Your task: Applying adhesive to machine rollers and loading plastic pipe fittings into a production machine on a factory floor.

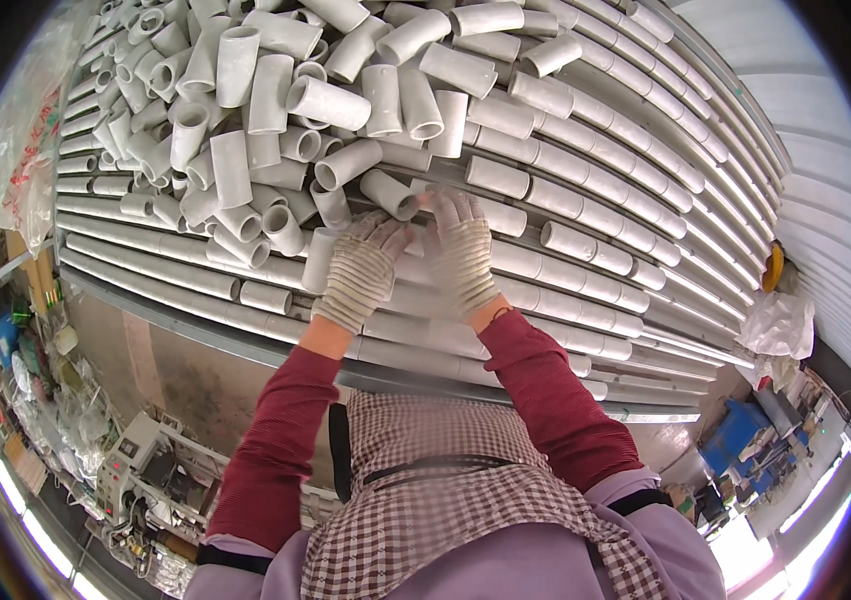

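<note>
Both my hands wear off-white ribbed work gloves and are among short, light-grey tubes. My left hand (360,268) is bent over the tubes with its fingers curled down; what lies under the fingers is hidden. Just beyond its fingertips is a tilted grey tube (389,194), and another tube (319,260) stands against its left side. Close by on the right, my right hand (461,255) reaches forward over the rows, its fingertips beside the tilted tube's right end. Motion smears this hand, so its grip is unclear.
A heap of loose tubes (270,92) covers the rack's far left. Long rows of tubes (585,205) lie end to end in grooves toward the right. The rack's metal front edge (195,331) runs before me. Clear plastic sheeting (25,150) hangs at left; a white bag (780,325) is at right.
</note>
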`<action>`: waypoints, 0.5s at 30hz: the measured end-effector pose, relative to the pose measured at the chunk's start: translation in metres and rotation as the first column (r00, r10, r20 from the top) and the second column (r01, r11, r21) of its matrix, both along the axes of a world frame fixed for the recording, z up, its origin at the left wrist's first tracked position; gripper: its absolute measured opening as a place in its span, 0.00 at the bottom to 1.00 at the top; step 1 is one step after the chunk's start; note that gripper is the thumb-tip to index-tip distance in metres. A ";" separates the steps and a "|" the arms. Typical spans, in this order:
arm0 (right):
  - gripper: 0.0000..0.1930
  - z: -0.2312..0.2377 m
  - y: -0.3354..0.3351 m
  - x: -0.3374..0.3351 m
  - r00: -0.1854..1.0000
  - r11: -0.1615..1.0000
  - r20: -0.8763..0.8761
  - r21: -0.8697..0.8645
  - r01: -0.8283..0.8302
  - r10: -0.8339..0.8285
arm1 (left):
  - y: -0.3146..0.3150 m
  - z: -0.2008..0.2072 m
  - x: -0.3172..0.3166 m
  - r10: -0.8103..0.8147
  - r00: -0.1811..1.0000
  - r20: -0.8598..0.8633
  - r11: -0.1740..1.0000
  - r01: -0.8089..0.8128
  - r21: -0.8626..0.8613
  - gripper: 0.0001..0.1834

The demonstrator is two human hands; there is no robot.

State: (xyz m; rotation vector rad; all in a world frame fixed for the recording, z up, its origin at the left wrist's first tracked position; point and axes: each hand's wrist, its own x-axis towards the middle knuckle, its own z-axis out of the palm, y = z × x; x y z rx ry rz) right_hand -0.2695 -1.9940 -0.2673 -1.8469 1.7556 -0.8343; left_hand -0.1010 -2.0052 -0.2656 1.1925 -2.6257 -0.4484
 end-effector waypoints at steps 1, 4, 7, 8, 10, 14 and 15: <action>0.22 0.003 -0.007 0.001 0.999 0.999 -0.031 -0.045 0.027 -0.028 | -0.001 0.001 0.003 0.001 1.000 -0.003 1.000 -0.001 -0.002 0.17; 0.21 -0.003 -0.026 0.000 0.998 0.996 -0.065 -0.080 -0.025 0.020 | -0.009 0.029 0.006 0.319 0.944 -0.087 0.946 -0.323 -0.035 0.22; 0.21 -0.002 -0.030 -0.003 0.955 0.973 -0.197 0.103 -0.205 0.222 | -0.019 0.032 0.015 0.328 0.941 0.088 0.944 -0.323 -0.069 0.25; 0.21 -0.003 -0.031 -0.005 0.951 0.961 -0.221 0.220 -0.165 0.215 | -0.017 0.030 0.018 0.342 0.935 0.096 0.938 -0.345 0.025 0.29; 0.21 -0.004 -0.023 -0.006 0.966 0.975 -0.220 0.202 -0.094 0.138 | -0.018 0.026 0.021 0.430 0.902 0.038 0.899 -0.431 0.075 0.29; 0.18 0.011 -0.027 0.011 0.968 0.982 -0.234 0.183 -0.044 0.087 | -0.030 0.026 0.006 0.568 0.823 -0.008 0.819 -0.565 0.104 0.19; 0.18 0.015 -0.030 0.015 0.964 0.977 -0.235 0.200 -0.075 0.122 | -0.033 0.027 0.005 0.604 0.797 -0.004 0.784 -0.593 0.185 0.15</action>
